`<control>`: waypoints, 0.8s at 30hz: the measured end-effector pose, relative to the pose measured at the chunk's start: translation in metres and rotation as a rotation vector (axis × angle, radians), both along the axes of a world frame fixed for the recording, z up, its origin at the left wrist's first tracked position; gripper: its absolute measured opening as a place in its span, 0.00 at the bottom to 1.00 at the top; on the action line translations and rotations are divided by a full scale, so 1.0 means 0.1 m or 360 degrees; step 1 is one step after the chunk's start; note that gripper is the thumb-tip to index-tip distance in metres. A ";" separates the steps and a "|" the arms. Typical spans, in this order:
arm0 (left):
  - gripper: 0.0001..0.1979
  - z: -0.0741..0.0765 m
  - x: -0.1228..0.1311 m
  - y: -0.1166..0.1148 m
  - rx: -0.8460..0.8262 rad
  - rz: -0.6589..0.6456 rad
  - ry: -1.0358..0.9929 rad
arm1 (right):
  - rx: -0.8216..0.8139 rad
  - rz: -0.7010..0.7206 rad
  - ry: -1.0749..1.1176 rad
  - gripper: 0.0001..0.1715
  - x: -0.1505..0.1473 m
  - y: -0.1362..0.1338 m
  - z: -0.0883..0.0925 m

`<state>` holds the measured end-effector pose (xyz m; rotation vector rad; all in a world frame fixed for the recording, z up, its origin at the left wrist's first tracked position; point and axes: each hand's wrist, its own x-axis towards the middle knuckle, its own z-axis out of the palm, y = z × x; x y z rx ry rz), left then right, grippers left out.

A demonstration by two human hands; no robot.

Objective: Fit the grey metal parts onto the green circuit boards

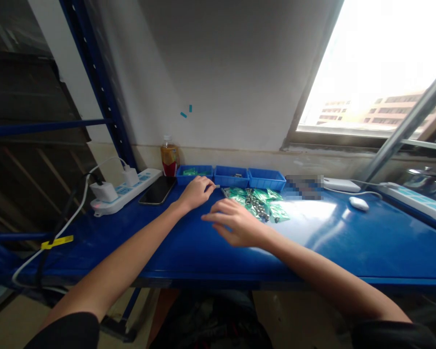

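Note:
My left hand [196, 192] is in front of the blue bins, its thumb and fingertips pinched on a small silvery metal piece [217, 186]. Closer to me, my right hand [237, 223] hovers over the blue table with fingers apart and nothing visible in them. Just beyond it lies a pile of small metal parts [262, 212] among green plastic bags [279, 212], partly hidden by that hand. Along the wall stand a left blue bin [194, 181] with green bags in it, a middle blue bin [231, 182] with a few metal pieces, and a right blue bin [266, 184].
A dark phone [158, 190] and a white power strip [145, 177] with plugged-in chargers lie at left, a drink bottle [169, 156] behind. At right are a white earbud case [359, 203], a white device [341, 184] with a cable, and another power strip [419, 201].

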<state>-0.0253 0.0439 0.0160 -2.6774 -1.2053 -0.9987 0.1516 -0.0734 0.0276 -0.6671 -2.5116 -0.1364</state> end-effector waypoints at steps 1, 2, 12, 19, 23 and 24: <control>0.14 0.00 0.02 -0.02 -0.0005 -0.0049 0.0008 | 0.0018 -0.0182 0.0096 0.19 0.09 0.11 -0.01; 0.14 0.00 0.04 -0.05 -0.0008 -0.0101 0.0025 | 0.0042 -0.0357 0.0163 0.19 0.19 0.23 -0.03; 0.16 -0.01 0.21 -0.22 -0.0028 -0.0403 0.0103 | 0.0124 -0.0633 0.0187 0.09 0.42 0.61 -0.23; 0.11 0.01 0.19 -0.26 -0.0095 -0.0411 -0.0013 | 0.0072 -0.0649 0.0356 0.09 0.38 0.59 -0.22; 0.13 0.01 0.19 -0.30 -0.0087 -0.0392 -0.0050 | 0.0016 -0.0661 0.0370 0.12 0.38 0.58 -0.21; 0.12 0.01 0.19 -0.30 -0.0076 -0.0389 -0.0037 | 0.0007 -0.0656 0.0365 0.14 0.38 0.58 -0.21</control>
